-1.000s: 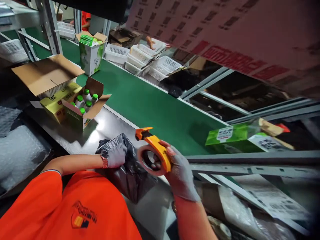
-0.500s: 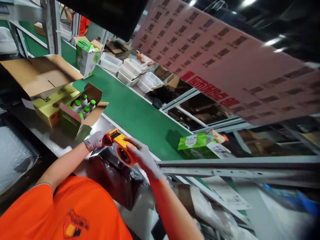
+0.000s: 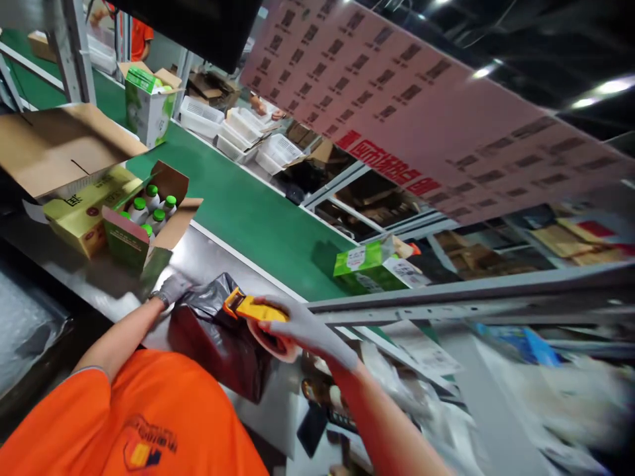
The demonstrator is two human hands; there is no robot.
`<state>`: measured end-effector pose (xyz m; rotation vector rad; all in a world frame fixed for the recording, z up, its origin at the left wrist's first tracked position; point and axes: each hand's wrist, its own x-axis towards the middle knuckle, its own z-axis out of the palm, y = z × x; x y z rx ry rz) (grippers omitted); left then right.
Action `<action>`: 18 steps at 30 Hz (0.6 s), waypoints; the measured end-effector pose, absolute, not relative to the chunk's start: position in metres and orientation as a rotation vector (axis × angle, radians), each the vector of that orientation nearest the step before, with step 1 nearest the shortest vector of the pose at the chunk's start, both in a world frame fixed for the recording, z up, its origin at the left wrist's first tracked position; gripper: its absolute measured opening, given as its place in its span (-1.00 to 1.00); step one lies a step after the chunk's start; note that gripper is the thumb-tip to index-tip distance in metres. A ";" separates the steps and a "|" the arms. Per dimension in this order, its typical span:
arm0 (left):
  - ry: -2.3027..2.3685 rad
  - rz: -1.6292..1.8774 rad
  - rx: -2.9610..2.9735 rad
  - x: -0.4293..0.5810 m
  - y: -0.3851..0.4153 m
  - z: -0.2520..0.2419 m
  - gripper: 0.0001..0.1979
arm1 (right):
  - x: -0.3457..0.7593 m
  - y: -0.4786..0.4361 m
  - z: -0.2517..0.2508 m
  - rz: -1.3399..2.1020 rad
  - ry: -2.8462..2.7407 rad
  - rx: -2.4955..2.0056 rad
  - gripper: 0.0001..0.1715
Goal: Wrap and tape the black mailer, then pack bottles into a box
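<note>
Grey knit gloves covered both of the person's hands. The right hand (image 3: 302,330) was wrapped around a yellow tape dispenser (image 3: 253,309), fingers curled over its handle and its tape roll (image 3: 272,341) tucked under the palm. The dispenser's nose rested against the top of a black plastic parcel (image 3: 218,337) lying on the steel worktable (image 3: 213,254) just in front of the orange shirt. The left hand (image 3: 173,287) lay on the parcel's far corner, fingers loosely bent and pressing the crinkled film; whether it pinched the film I could not tell. So the parcel sat between the two hands, touching both. Beyond the left hand stood an open carton of green-capped bottles (image 3: 149,211), near the green conveyor belt (image 3: 258,218).
</note>
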<state>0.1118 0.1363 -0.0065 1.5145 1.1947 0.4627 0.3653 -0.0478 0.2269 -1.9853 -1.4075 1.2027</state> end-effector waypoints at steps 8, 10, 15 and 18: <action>1.242 0.609 1.911 0.089 0.121 0.008 -0.69 | 0.371 -0.055 0.237 1.131 -1.488 -1.925 -0.26; 1.013 0.690 2.055 0.093 0.095 0.034 -0.65 | 0.372 -0.051 0.241 1.155 -1.484 -1.917 -0.23; -0.673 0.455 2.495 0.160 -0.032 0.100 -0.62 | 0.378 -0.047 0.239 1.146 -1.551 -1.913 -0.18; -0.768 0.215 2.651 0.203 -0.068 0.103 -0.35 | 0.377 -0.056 0.235 1.091 -1.588 -1.925 -0.24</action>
